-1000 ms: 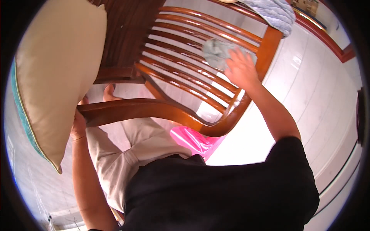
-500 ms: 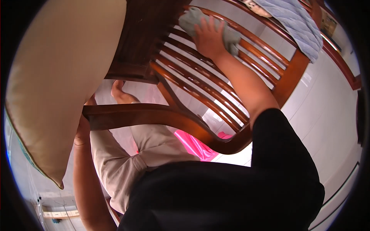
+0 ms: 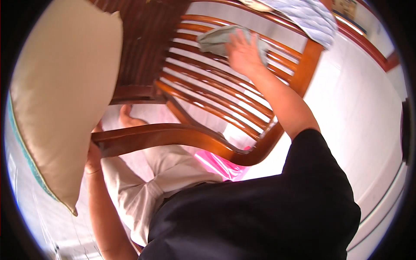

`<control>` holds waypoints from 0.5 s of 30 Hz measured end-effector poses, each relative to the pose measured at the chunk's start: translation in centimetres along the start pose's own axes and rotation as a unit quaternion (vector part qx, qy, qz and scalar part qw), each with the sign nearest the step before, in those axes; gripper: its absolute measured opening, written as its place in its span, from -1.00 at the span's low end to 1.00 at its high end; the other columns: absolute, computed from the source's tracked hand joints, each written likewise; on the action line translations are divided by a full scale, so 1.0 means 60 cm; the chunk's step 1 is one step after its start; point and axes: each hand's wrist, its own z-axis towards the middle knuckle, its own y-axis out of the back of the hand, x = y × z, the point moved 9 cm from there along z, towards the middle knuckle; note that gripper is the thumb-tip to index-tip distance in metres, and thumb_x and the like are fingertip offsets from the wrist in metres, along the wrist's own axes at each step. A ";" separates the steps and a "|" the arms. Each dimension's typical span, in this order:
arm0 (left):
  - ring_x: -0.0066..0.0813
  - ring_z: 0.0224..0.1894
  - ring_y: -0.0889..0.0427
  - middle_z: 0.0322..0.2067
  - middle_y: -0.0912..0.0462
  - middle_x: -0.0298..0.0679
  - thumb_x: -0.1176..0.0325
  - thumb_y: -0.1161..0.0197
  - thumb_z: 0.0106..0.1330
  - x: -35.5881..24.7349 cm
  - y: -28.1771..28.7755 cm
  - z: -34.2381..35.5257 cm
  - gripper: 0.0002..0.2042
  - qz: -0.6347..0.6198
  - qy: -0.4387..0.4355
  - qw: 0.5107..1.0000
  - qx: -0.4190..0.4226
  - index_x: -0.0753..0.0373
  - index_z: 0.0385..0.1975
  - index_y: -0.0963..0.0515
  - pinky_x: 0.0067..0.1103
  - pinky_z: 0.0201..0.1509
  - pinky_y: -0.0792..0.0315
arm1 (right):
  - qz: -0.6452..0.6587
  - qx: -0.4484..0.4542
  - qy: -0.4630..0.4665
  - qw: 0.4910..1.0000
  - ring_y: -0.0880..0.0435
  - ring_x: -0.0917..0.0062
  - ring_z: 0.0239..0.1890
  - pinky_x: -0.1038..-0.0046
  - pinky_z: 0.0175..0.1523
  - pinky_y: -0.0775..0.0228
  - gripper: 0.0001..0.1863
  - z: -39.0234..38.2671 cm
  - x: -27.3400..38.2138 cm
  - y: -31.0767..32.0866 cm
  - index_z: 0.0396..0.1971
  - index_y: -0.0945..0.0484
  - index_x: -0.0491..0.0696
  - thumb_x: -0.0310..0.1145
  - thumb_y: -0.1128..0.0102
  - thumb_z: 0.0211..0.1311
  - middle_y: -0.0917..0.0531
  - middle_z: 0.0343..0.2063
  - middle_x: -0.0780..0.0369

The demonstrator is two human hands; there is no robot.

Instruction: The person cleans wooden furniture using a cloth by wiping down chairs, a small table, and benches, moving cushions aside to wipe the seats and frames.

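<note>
A grey-green cloth lies bunched against the glossy slats of a brown wooden chair back. My right hand presses on this cloth, fingers stretched out and a little blurred. At the front end of the curved wooden armrest is my left hand, close beside a large beige cushion with teal piping. Cushion and armrest cover most of its fingers, so whether it grips either one is unclear.
A light blue quilted cloth hangs over the top rail. The dark slatted seat extends behind the cushion. Something shiny pink lies below the armrest. My legs are under the armrest, on pale floor tiles.
My right hand and the cloth now sit lower and nearer along the slats, with one cloth end spread leftward. The whole view has shifted slightly. My left hand stays by the armrest end.
</note>
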 end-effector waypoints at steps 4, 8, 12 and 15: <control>-0.05 -0.12 -0.76 -0.11 -0.78 0.01 0.30 -0.25 0.49 0.082 0.031 -0.046 -0.73 0.120 0.001 0.992 -0.037 0.35 -0.01 -0.71 -0.30 -0.08 -0.63 | 0.046 -0.031 -0.073 0.996 -0.14 0.21 0.59 -0.23 0.54 0.04 -0.54 -0.166 -0.203 0.088 0.22 -0.61 0.09 -0.11 -0.18 0.38 -0.41 0.44 0.21; -0.03 -0.16 -0.76 -0.14 -0.79 0.02 0.31 -0.28 0.46 0.076 0.024 -0.033 -0.74 0.155 0.026 0.987 0.007 0.36 -0.04 -0.72 -0.29 -0.11 -0.64 | 0.046 -0.035 -0.127 0.990 -0.12 0.02 0.56 -0.21 0.56 0.12 -0.35 -0.139 -0.211 0.089 0.36 -0.48 0.01 0.03 -0.19 0.36 -0.38 0.45 0.10; -0.06 -0.13 -0.74 -0.11 -0.77 0.04 0.37 -0.26 0.48 0.057 0.010 -0.031 -0.76 0.075 -0.002 0.997 -0.018 0.40 -0.02 -0.69 -0.30 -0.03 -0.61 | 0.105 -0.013 -0.160 0.981 -0.17 -0.09 0.51 -0.25 0.53 0.15 -0.26 0.029 -0.128 0.005 0.39 -0.42 -0.06 0.08 -0.17 0.33 -0.36 0.43 -0.01; -0.11 -0.11 -0.72 -0.10 -0.76 0.01 0.40 -0.21 0.50 0.068 0.021 -0.040 -0.76 0.103 0.018 0.994 -0.017 0.43 -0.01 -0.67 -0.33 0.00 -0.59 | 0.160 -0.044 -0.146 0.975 -0.24 -0.08 0.46 -0.30 0.48 0.11 -0.31 0.153 -0.034 0.001 0.32 -0.50 -0.07 0.05 -0.17 0.30 -0.40 0.40 -0.01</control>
